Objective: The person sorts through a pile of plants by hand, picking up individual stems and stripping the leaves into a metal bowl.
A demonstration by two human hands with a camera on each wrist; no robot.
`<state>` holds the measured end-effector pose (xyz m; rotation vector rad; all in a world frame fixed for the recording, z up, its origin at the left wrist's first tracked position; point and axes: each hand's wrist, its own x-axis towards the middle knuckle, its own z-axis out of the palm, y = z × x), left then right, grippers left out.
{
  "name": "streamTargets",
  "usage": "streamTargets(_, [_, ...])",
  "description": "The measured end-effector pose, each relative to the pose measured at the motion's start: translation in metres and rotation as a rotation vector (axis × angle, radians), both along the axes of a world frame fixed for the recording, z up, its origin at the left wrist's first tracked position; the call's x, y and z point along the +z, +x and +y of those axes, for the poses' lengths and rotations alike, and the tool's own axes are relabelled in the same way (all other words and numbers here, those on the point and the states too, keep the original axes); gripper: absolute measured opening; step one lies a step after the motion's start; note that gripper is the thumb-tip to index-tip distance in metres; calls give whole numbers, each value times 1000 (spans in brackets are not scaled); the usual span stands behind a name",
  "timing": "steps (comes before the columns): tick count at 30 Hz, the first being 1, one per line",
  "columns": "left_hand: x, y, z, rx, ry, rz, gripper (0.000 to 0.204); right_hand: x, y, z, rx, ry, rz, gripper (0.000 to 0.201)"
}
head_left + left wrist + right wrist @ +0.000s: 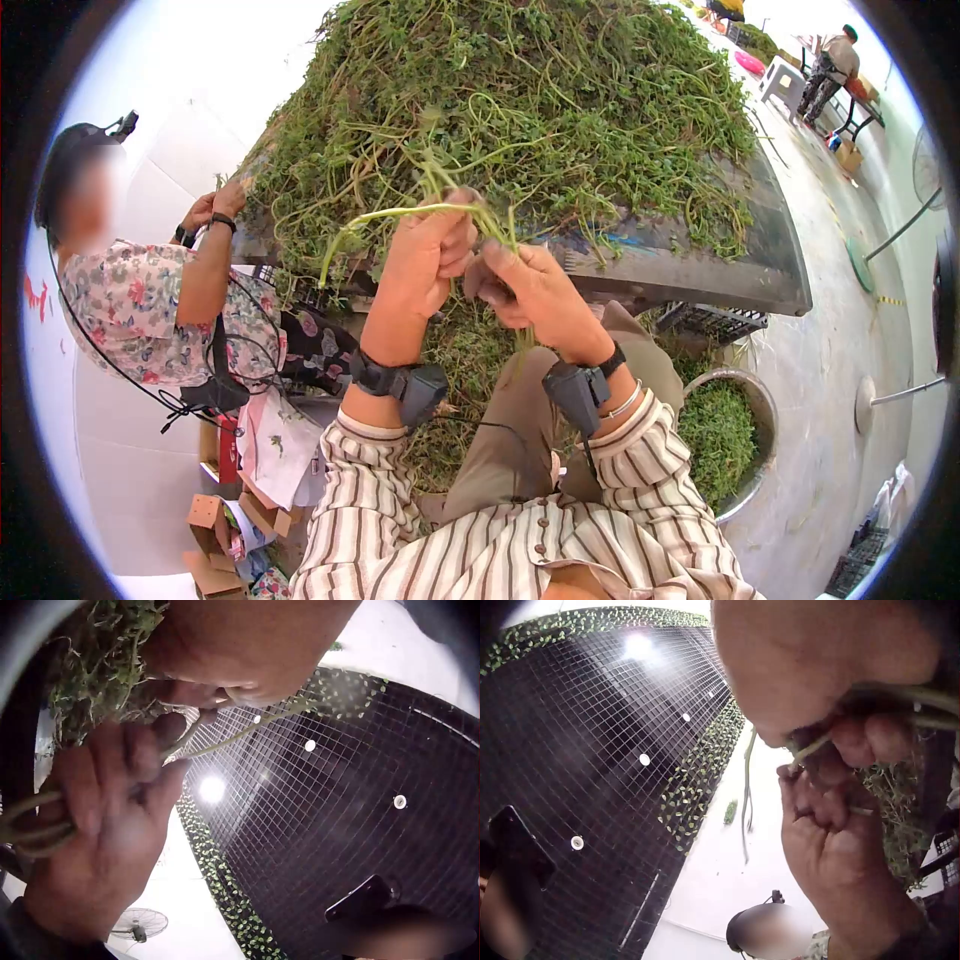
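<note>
Thin green plant stems (405,211) stretch between the two hands, in front of a big heap of leafy cut greens (540,110). My left hand (436,250) pinches the stems with curled fingers, and one long stem hangs out to its left. Close beside it, my right hand (525,283) grips the same small bunch between thumb and fingers. In the left wrist view, a stem (247,733) runs out past the fingertips. The right wrist view has a short stem (810,751) spanning the gap between the hands, with another stem (748,799) dangling.
The heap lies on a dark table (770,235). A round tub (768,420) of greens stands at my right, and a black crate (712,322) sits under the table edge. Another person (165,300) works at the left, near cardboard boxes (210,525). Greens also lie below the table.
</note>
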<state>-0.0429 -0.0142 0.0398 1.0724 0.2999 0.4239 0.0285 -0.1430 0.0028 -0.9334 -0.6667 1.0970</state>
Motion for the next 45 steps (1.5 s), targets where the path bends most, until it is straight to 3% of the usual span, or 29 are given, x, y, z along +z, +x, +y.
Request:
streamTargets(2, [-5, 2, 1, 82, -26, -37, 19, -1, 0, 2, -53, 47, 17, 38])
streamTargets(4, [-8, 1, 0, 199, -72, -118, 20, 2, 0, 4, -371, 82, 0, 43])
streamTargets(7, [-8, -10, 2, 274, 25, -187, 23, 1, 11, 5, -542, 145, 181, 46])
streamTargets(11, [2, -36, 23, 517, 70, -295, 23, -4, 38, -12, -620, 266, 320, 44])
streamTargets(15, [4, -45, 27, 480, 46, -285, 22, -9, 38, -11, -632, 314, 364, 39])
streamTargets(19, [17, -59, 51, 650, 20, -416, 26, -11, 57, -26, -681, 430, 492, 37])
streamTargets(21, [22, -65, 57, 586, 116, -452, 26, -4, 65, -39, -754, 464, 482, 35])
streamTargets(22, [19, -62, 55, 578, 114, -454, 26, -4, 67, -41, -703, 485, 466, 32])
streamTargets(24, [21, -49, 29, 623, 174, -119, 23, -1, 56, -34, -653, 401, 432, 31])
streamTargets(25, [20, -38, 10, 366, 268, -33, 23, 2, 46, -26, -587, 318, 397, 30])
streamTargets(26, [12, -31, 9, 248, 227, -75, 24, -4, 39, -17, -584, 280, 350, 31])
streamTargets(27, [10, -24, 4, 160, 239, -62, 24, -2, 30, -12, -577, 279, 349, 31])
streamTargets(29, [10, -11, -10, 154, 258, -13, 24, 1, 15, -6, -399, 151, 162, 39])
streamTargets(31, [13, -1, -14, -70, 235, 36, 27, -4, 7, 3, -349, 132, 72, 40])
streamTargets(33, [19, 3, -16, -95, 267, 57, 25, -2, 3, 6, -303, 112, -15, 41])
streamTargets(35, [19, 4, -14, -123, 292, 81, 23, 1, 0, 4, -351, 99, -286, 43])
streamTargets(37, [13, 5, -8, -72, 282, 54, 22, -10, 5, 7, -353, 85, -326, 48])
streamTargets(38, [10, 4, -4, -72, 282, 55, 22, -8, 6, 5, -428, 43, -313, 45])
streamTargets(40, [7, 1, 4, 213, 181, -43, 21, -4, 11, 0, -506, -1, -295, 44])
streamTargets(42, [11, -12, 21, 324, 177, -130, 22, 11, 18, -5, -831, 163, 81, 38])
streamTargets(45, [11, -31, 50, 409, 144, -191, 22, -2, 50, -22, -885, 362, 386, 34])
